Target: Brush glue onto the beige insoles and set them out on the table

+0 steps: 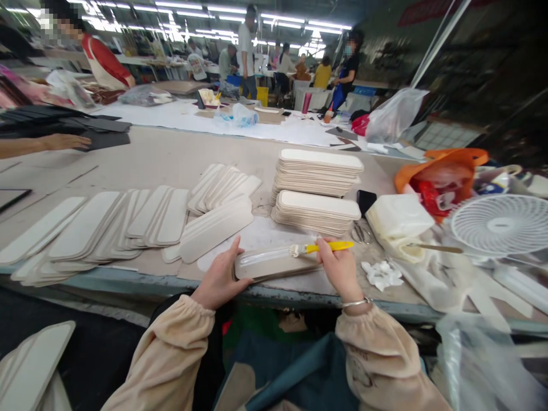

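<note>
My right hand grips a brush with a yellow handle. Its pale bristles rest on the top face of a small stack of long beige panels with rounded corners. A wet, glossy white streak runs along the left part of that face. At the stack's left end, my left hand holds the edge, thumb in front and fingers behind. Just behind lie two neat piles of similar panels, the nearer pile and the farther pile. Fanned panels spread out to the left.
To the right are scissors, a black phone-like object, a white glue-smeared container, a crumpled white scrap, a white fan grille and an orange bag. A co-worker's hand touches dark sheets at far left.
</note>
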